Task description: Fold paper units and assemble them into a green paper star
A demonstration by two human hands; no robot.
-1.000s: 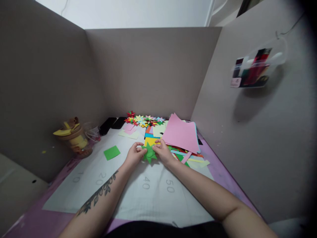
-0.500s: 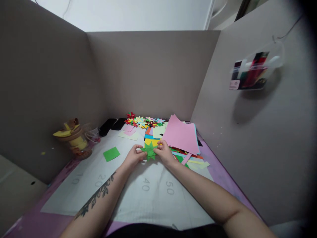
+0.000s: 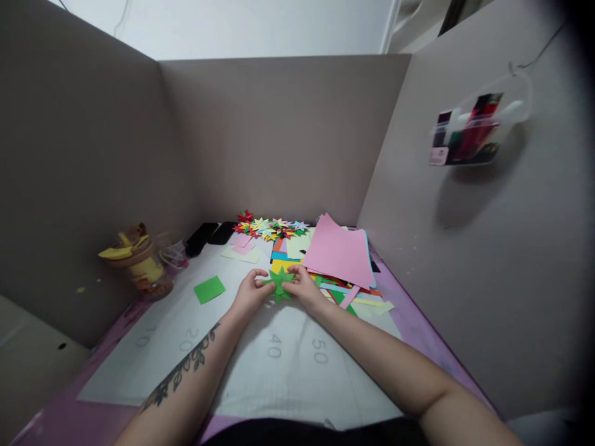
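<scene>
A green folded paper star (image 3: 280, 284) with several points is held over the white sheet (image 3: 242, 378). My left hand (image 3: 251, 292) pinches its left side between thumb and fingers. On the other side, my right hand (image 3: 304, 288) grips the star, its thumb lying on the front near the middle. The fingertips behind the star are partly hidden. A flat green paper square (image 3: 209, 289) lies to the left of my left hand. Colored paper strips (image 3: 344, 288) spread out just right of my right hand.
Many-colored paper stars (image 3: 269, 228) are heaped at the back. A stack of pink paper (image 3: 337, 251) lies at the right. Two black phones (image 3: 202, 238), a clear cup (image 3: 174, 253) and a brown-and-yellow pot (image 3: 142, 263) stand left. A clear bin (image 3: 476, 130) hangs on the right wall.
My right hand has shifted slightly left, and its thumb now reaches further onto the star. The star has turned or flattened a little. My left hand has hardly moved.
</scene>
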